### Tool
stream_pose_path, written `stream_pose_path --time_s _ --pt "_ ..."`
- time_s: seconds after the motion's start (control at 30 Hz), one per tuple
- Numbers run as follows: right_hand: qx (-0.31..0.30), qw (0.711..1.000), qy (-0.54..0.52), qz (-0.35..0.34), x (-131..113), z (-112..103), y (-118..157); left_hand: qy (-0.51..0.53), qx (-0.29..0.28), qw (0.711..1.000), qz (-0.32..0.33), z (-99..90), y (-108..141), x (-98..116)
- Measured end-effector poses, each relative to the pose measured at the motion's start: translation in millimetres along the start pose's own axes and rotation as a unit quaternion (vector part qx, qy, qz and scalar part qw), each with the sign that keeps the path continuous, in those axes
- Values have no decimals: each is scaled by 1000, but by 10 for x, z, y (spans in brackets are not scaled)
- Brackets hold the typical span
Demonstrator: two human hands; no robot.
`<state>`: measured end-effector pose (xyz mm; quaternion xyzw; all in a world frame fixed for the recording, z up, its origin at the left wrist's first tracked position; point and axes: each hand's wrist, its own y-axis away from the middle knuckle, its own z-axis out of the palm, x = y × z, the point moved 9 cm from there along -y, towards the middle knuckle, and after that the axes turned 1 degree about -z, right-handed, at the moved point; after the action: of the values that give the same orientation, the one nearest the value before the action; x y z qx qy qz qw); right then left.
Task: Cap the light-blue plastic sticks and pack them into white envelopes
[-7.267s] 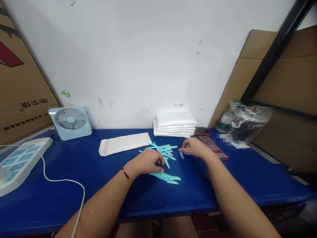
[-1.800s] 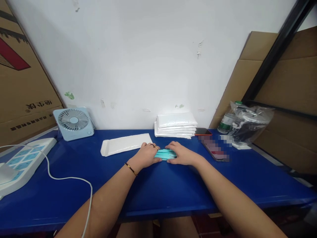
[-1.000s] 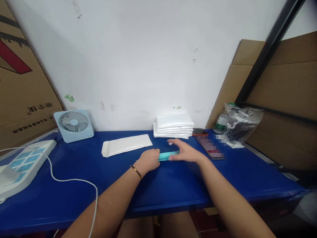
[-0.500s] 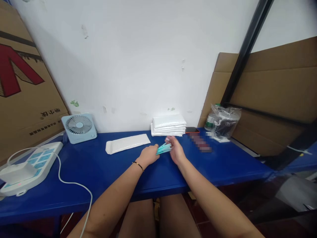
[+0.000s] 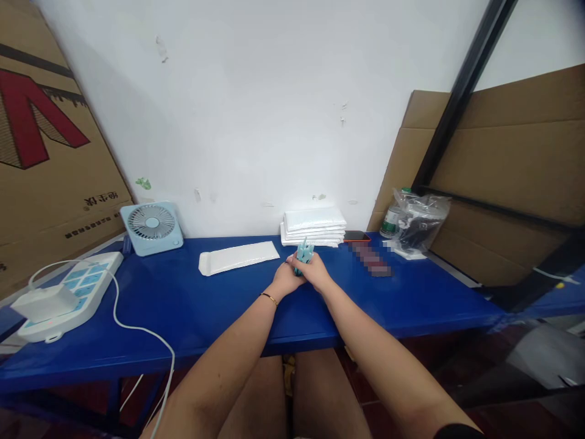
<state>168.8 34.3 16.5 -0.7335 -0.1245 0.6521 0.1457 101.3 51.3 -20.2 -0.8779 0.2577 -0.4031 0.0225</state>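
Observation:
Between my hands, above the blue table [image 5: 192, 329], is a bundle of thin light-teal sticks [image 5: 304, 250], too small to name more exactly. Its tips point up and away from me. My left hand [image 5: 287, 279] is closed round the bundle from the left, a dark bracelet at its wrist. From the right, my right hand [image 5: 317, 271] is closed on the same bundle, its fingers against my left hand. Just behind them stands a stack of white padded envelopes [image 5: 314, 227]. A single white padded envelope [image 5: 240, 258] lies flat to the left of my hands.
A light-blue fan [image 5: 153, 228] stands at the left by the wall. Nearer is a white power strip [image 5: 86, 289] with a plug and trailing cable [image 5: 150, 334]. On the right are a phone [image 5: 357, 236], a pixelated strip, a bottle [image 5: 389, 222] and a clear plastic bag [image 5: 423, 222].
My right hand has closed on the teal bundle and come against my left hand. The bundle has turned from lying sideways to pointing upward. The view has shifted slightly.

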Motion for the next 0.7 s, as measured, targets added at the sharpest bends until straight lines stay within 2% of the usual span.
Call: stream_pose_path --time_s 0.1,0.17,0.3,0.33,0.4,0.43,0.47,0.5,0.53,0.6,0.67,0.7 --pt "21 999 -12 22 187 19 -10 -2 10 1000 6 -31 1 1" --pt "47 996 -58 50 305 21 -22 -4 2 1000 -2 -21 7 28" --pt "37 981 -144 128 472 17 -14 -129 -13 991 -29 -59 46 70" --pt "45 981 -143 124 448 -60 -8 -176 -20 984 -32 -77 57 75" --pt "85 990 -83 70 284 -324 10 -259 -39 965 -33 -116 77 71" --pt "106 994 -17 22 141 -466 27 -288 -50 956 -32 -133 85 65" --pt "96 992 78 -28 -20 -532 42 -307 -59 949 -29 -148 91 61" --pt "40 978 192 -75 -157 -480 55 -317 -68 946 -23 -161 96 64" --pt "-34 946 303 -112 -233 -364 83 -321 -75 944 -14 -171 100 71" --pt "-155 851 481 -141 -212 -137 166 -334 -90 938 2 -176 110 89" --pt "-198 773 593 -112 -93 -36 207 -345 -98 933 14 -175 119 104" --pt "-197 749 626 -89 -39 -22 211 -350 -99 932 16 -172 123 110"
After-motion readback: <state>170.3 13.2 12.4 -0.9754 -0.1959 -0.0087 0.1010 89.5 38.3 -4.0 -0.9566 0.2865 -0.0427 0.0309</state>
